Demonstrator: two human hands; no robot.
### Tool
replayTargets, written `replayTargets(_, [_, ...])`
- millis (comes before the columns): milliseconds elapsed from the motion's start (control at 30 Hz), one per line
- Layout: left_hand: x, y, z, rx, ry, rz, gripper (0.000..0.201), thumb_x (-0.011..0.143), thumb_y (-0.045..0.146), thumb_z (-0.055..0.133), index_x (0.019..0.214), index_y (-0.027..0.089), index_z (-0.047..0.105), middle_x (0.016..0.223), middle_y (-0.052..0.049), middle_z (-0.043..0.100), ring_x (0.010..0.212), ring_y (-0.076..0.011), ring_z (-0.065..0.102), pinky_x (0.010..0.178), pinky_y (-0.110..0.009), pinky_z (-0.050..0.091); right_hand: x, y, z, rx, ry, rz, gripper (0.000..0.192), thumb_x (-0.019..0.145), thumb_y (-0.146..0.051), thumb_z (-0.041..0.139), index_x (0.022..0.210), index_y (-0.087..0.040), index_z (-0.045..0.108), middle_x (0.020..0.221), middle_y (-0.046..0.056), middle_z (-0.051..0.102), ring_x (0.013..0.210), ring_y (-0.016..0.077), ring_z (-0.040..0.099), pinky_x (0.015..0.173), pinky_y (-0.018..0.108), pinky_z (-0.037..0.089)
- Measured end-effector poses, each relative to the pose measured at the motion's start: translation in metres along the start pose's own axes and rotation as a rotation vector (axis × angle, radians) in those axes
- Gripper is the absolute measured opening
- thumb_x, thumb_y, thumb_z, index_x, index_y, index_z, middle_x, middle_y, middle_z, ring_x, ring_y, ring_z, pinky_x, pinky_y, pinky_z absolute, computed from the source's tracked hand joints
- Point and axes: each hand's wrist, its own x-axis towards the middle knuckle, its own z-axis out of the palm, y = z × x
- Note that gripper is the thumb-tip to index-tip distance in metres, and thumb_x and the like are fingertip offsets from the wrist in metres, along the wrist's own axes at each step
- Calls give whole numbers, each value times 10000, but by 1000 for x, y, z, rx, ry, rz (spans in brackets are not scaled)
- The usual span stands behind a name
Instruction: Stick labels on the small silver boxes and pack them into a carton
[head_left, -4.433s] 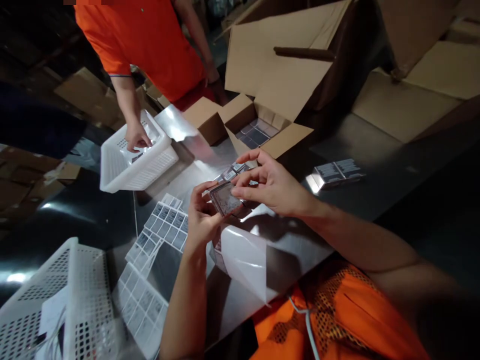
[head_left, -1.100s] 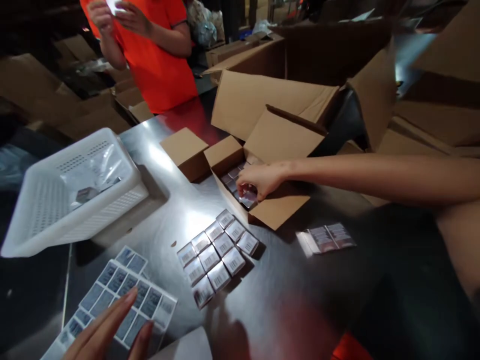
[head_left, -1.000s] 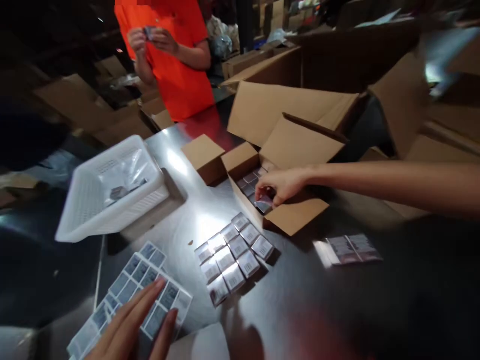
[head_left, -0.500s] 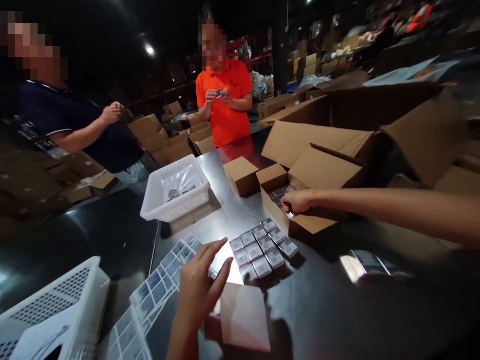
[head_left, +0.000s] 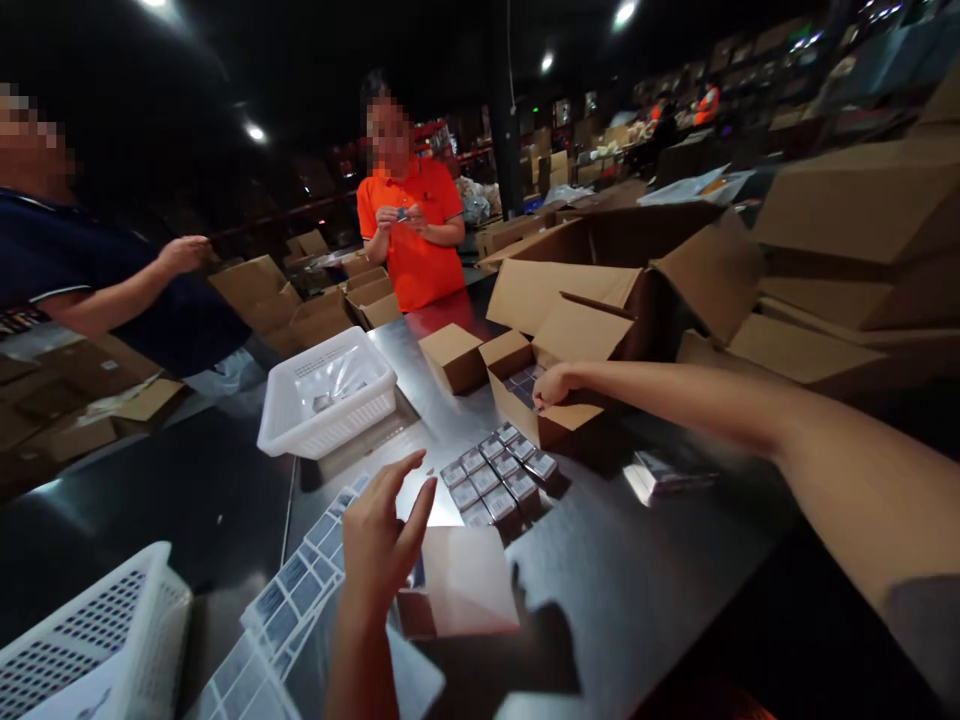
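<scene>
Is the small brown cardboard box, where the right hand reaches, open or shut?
Open. The small brown cardboard box has its flaps spread outward, and the right hand reaches inside, where small grey packets show.

Warehouse packing floor: stacked cardboard cartons [head_left: 847, 200]

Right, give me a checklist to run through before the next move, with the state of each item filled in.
1. Right hand inside the small open carton: ok.
2. Right hand has hold of a packet: cannot tell, its fingers are hidden in the carton.
3. Left hand free: ok, fingers spread, holding nothing, above the label sheets.
4. Block of packets lying in tidy rows on the table: ok.
5. Packets left in the carton: ok, a few show beside the hand.
6. White basket apart from both hands: ok.
</scene>
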Motion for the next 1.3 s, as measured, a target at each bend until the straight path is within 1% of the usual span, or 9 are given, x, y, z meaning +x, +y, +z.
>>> replayTargets(100, [0, -2, 9, 35, 83, -56, 323, 961, 369, 550, 1205, 205, 684, 1044, -68, 782, 462, -102, 521, 627, -274, 507, -24, -33, 6, 11, 263, -55, 317, 993, -336, 592, 1223, -118, 616, 1224, 130, 650, 1096, 248, 638, 949, 423, 535])
replayTargets(167, [0, 0, 15, 35, 110, -85, 334, 963, 313, 530, 1247, 191, 656, 1040, -76, 784, 539, -127, 615, 657, -277, 521, -41, -62, 23, 52, 378, -196, 309, 994, -357, 568, 1198, -128, 603, 1197, 128, 670, 1104, 234, 628, 968, 365, 502])
replayTargets(267, [0, 7, 24, -5, 143, -87, 348, 956, 242, 494, 1272, 180, 627, 1011, -77, 785, 714, -166, 719, 680, -279, 531, -60, -97, 59, 201, 388, -512, 436, 834, -486, 752, 1114, -187, 602, 1139, 70, 692, 1042, 210, 645, 905, 306, 512])
replayTargets(367, [-1, 14, 30, -43, 189, -68, 342, 965, 239, 458, 1254, 180, 631, 950, -75, 781, 791, -176, 736, 691, -277, 530, -62, -112, 87, 424, 336, -684, 301, 773, -336, 782, 974, -204, 600, 955, 34, 710, 880, 201, 671, 783, 303, 519])
replayTargets(500, [-1, 18, 29, -29, 168, -98, 363, 1006, 323, 404, 1230, 174, 649, 877, -69, 771, 720, -160, 716, 668, -271, 500, -52, -111, 97, 588, 273, -646, 179, 814, -200, 665, 984, -215, 612, 827, 6, 740, 790, 186, 707, 741, 292, 518])
replayTargets(733, [3, 13, 20, 291, 22, -334, 443, 1038, 354, 344, 960, 174, 741, 639, -54, 673, 552, -172, 581, 571, -288, 278, -63, -101, 91, 501, 448, -543, 275, 862, -254, 680, 1126, -178, 702, 895, 40, 774, 840, 186, 719, 767, 279, 502])
replayTargets(1000, [-2, 17, 31, 256, -24, -302, 497, 1024, 439, 354, 816, 171, 718, 621, -44, 605, 582, -154, 511, 607, -290, 261, -62, -93, 108, 487, 503, -550, 434, 743, -331, 864, 1127, -164, 750, 985, 58, 757, 881, 180, 695, 778, 262, 500])
replayTargets(1200, [-8, 22, 48, 200, 8, -244, 518, 1021, 469, 337, 798, 180, 704, 586, -16, 583, 555, -134, 496, 600, -268, 280, -68, -80, 121, 475, 493, -495, 302, 848, -211, 781, 1146, -200, 734, 967, 37, 777, 911, 181, 719, 818, 281, 504])
replayTargets(1300, [-10, 27, 56, 239, -73, -263, 488, 1013, 452, 358, 795, 190, 708, 540, -6, 547, 536, -139, 478, 586, -269, 255, -73, -72, 129, 323, 553, -458, 191, 884, -229, 747, 1071, -204, 725, 931, 28, 784, 880, 194, 719, 998, 397, 458])
